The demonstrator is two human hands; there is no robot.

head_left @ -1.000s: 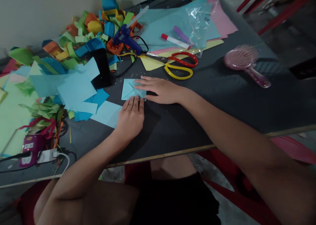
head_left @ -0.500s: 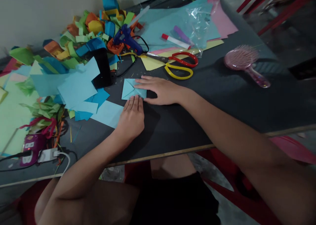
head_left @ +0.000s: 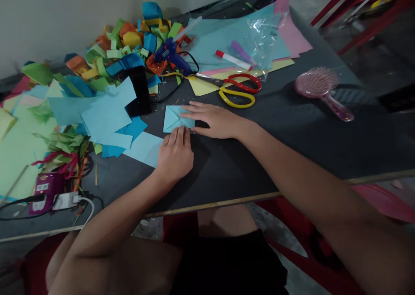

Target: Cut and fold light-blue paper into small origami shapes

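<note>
A small folded light-blue paper square point(head_left: 172, 118) with creases meeting near its middle lies flat on the dark table. My right hand point(head_left: 215, 120) rests over its right side, fingers apart and pointing left, the palm lowered to the table. At the paper's lower edge, my left hand point(head_left: 177, 152) presses with its fingers held together and bent. What lies under those left fingertips is hidden. More light-blue sheets point(head_left: 145, 148) lie just left of my left hand.
Scissors point(head_left: 238, 97) with red and yellow handles, a blue glue gun point(head_left: 173, 57) and a red-capped marker point(head_left: 233, 60) lie behind my hands. A black stand point(head_left: 140, 90) is left of the paper. Further right is a pink hairbrush point(head_left: 319, 85). A purple power adapter point(head_left: 47, 191) sits at left.
The whole view has shifted slightly, so things appear a little lower and further right. My left fingers have curled slightly more at the paper's lower edge; my right hand stays on it.
</note>
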